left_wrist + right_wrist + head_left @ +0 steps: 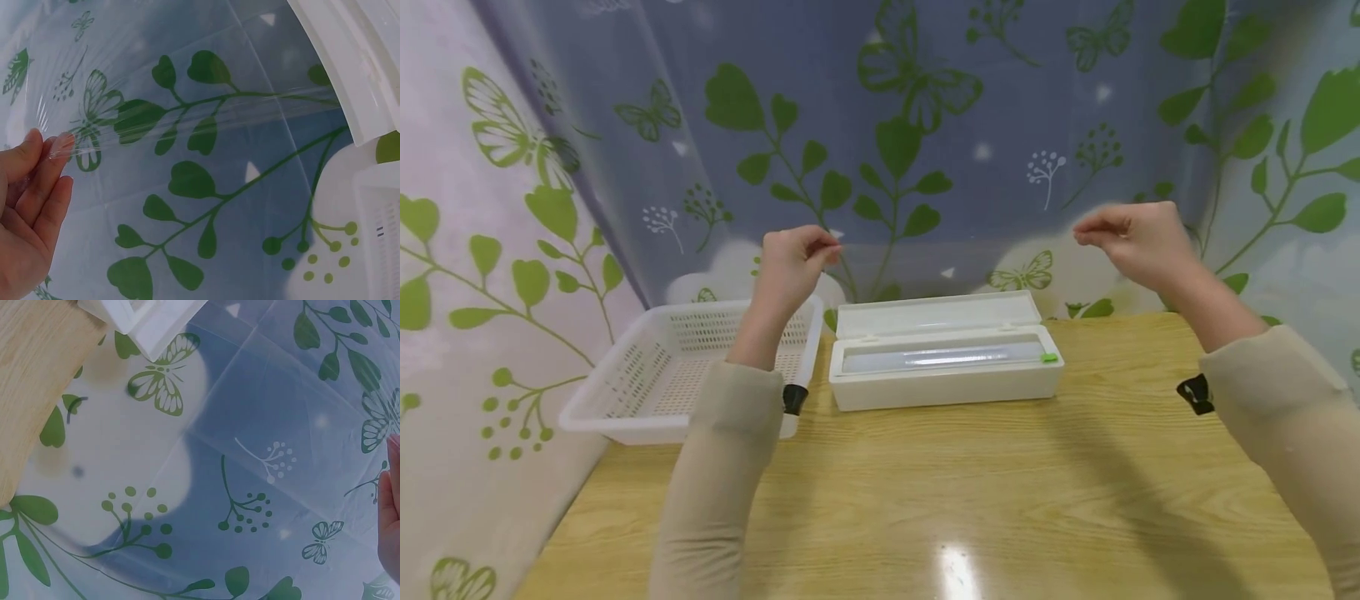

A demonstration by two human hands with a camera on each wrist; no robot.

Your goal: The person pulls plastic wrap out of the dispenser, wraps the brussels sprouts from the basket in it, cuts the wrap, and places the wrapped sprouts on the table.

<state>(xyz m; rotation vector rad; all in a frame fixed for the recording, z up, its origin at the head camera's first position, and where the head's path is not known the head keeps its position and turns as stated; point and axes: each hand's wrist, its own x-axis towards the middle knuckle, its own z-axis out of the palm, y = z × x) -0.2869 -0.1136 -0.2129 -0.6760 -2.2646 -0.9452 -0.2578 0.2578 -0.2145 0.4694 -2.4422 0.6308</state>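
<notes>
Clear film (206,122) stretches away in creases from my left hand (793,262), whose thumb and fingers pinch it in the left wrist view (34,215). My right hand (1142,242) is raised at the same height, thumb and fingertips together; at the right edge of the right wrist view (390,512), faint creases meet its fingertips, so it appears to pinch the film too. Below and between both hands stands a long white box (947,390), lid (936,315) up, with a shiny film roll (955,357) inside and a green piece (1049,357) at its right end.
A white perforated basket (625,429) stands on the wooden table (985,483) left of the box, partly behind my left forearm. Behind the table hangs a blue and white curtain (820,75) with green leaves and butterflies. Dark straps show near both sleeves.
</notes>
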